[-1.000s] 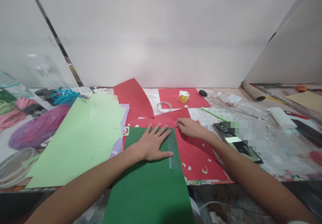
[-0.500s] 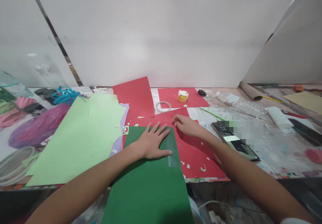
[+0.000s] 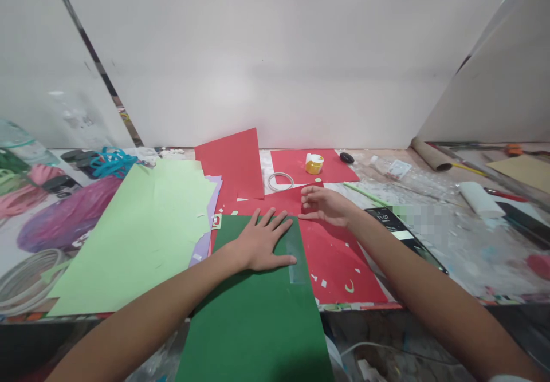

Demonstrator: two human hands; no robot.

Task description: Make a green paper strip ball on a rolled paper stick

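A dark green sheet of card (image 3: 258, 325) lies over the table's front edge, its near end sticking out past it. My left hand (image 3: 264, 244) rests flat on its upper part with the fingers spread. Beside my left thumb a clear strip of tape (image 3: 295, 273) lies along the card's right edge. My right hand (image 3: 324, 204) hovers over the red paper (image 3: 330, 256), just right of the card's top corner. Its fingers are loosely bent and apart, and I see nothing in them. Small paper scraps are scattered on the red paper.
Light green sheets (image 3: 141, 233) lie on the left, near a purple plastic bag (image 3: 69, 213) and a coil of tubing (image 3: 30, 282). Behind are a tape ring (image 3: 281, 181) and a yellow-and-white roll (image 3: 314, 164). A phone (image 3: 408, 239) lies by my right forearm.
My right hand has moved a little to the right, away from the card's top corner, and its fingers have opened. My left hand stays flat on the green card.
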